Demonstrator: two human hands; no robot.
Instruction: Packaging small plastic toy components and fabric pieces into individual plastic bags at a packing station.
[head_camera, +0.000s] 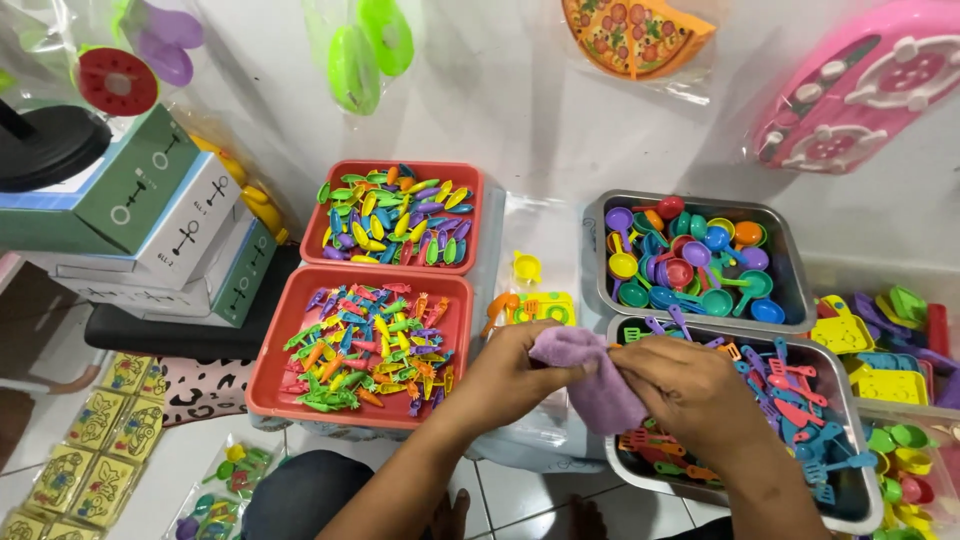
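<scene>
The work sits low on a white tiled floor (520, 505), against a pale wall hung with bagged toys. Nearest the camera, both hands meet over a purple cloth (592, 375): the left hand (510, 372) pinches its upper edge with closed fingers, and the right hand (700, 395) is folded shut around its lower part. The cloth hangs over the near-left corner of a metal tray of toy spatulas (850, 500), the landmark here.

Just left of that tray lies a red tray of small plastic carrots (265, 395); beyond it, a second red tray of bright oval pieces (478, 215). Directly behind the spatula tray stands another metal tray of toy pans (785, 250). Far to its left, flat yellow packets (75, 455) lie in rows on the floor, with white and green boxes (175, 235) stacked behind them. On the wall above hang a bagged pizza toy (635, 35) and a pink toy stove (865, 85).
</scene>
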